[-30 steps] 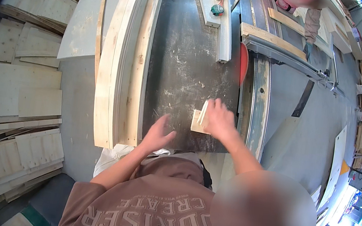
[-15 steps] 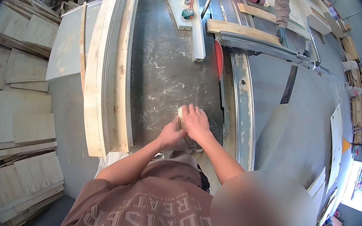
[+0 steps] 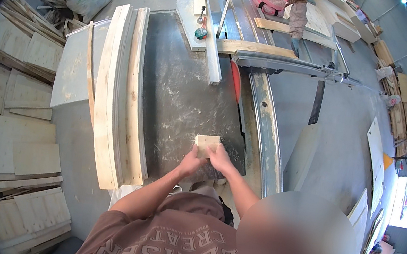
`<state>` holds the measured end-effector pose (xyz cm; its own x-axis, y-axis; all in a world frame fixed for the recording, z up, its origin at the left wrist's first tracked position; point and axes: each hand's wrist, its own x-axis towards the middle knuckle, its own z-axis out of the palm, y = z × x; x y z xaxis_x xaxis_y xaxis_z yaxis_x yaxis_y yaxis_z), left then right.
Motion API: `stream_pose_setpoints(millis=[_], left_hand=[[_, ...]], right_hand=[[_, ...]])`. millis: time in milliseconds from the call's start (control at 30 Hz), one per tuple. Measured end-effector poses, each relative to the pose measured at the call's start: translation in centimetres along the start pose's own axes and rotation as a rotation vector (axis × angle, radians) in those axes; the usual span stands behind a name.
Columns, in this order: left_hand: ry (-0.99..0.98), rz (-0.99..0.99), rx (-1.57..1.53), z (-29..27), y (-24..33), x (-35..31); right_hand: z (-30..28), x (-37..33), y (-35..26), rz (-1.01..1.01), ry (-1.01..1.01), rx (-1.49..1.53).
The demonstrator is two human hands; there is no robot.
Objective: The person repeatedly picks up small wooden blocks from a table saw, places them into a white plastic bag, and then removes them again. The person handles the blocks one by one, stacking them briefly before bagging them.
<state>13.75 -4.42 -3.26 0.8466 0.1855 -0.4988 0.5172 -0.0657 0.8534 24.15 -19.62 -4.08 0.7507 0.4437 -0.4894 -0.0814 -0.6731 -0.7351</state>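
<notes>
At the near edge of the dark table (image 3: 176, 97), a small pale wooden block (image 3: 207, 142) is held between my two hands. My left hand (image 3: 192, 162) grips its left lower side, fingers closed, with the thumb along the edge. My right hand (image 3: 219, 159) grips the right lower side, fingers bent around it. The block's broad face is turned up and its far end is uncovered; layered edges show at its left. Whether it is one piece or a few stacked together, I cannot tell.
Long pale boards (image 3: 114, 94) lie along the table's left side. A metal fence (image 3: 210, 45) and a red curved guard (image 3: 234, 82) are ahead. Beyond, a gloved co-worker (image 3: 297, 15) touches a wooden board (image 3: 256, 48). Plywood pieces (image 3: 20, 137) are stacked at far left.
The block has turned so its broad face shows, and my right hand has shifted from over it to its right side. The co-worker's other gloved hand has come into view, on a thin bar.
</notes>
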Motion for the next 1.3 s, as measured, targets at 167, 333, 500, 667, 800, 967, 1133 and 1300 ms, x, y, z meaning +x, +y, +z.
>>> stream_pose_setpoints(millis=[167,333,500,667,800,967,1133,1300], left_hand=[[-0.021,0.025,0.057,-0.7,0.3,-0.3],[0.006,0.017,0.097,-0.8,0.7,-0.2],[0.097,0.009,0.155,-1.6,2.0,-1.2],[-0.038,0.05,0.127,-2.6,1.3,-0.6],[-0.006,0.048,-0.043,-1.7,0.8,-0.8],[-0.181,0.01,-0.161,-1.9,1.0,0.1],[0.022,0.166,0.17,-2.3,0.9,-0.5],[0.077,0.41,0.888,-2.1,4.2,-0.8]], right_hand=[[1.5,-0.7,-0.7,-0.043,0.077,-0.049],[0.3,-1.5,-2.0,-0.072,0.143,-0.159],[0.0,-3.4,-4.3,-0.14,0.202,-0.427],[0.5,-3.3,-3.4,-0.161,0.223,-0.418],[2.5,-1.0,-0.1,-0.035,0.165,-0.063],[0.4,-1.4,-0.8,0.025,-0.011,0.073],[-2.5,-4.8,-5.9,-0.339,0.129,-0.567],[-2.9,-2.5,-4.8,-0.527,0.173,-1.032]])
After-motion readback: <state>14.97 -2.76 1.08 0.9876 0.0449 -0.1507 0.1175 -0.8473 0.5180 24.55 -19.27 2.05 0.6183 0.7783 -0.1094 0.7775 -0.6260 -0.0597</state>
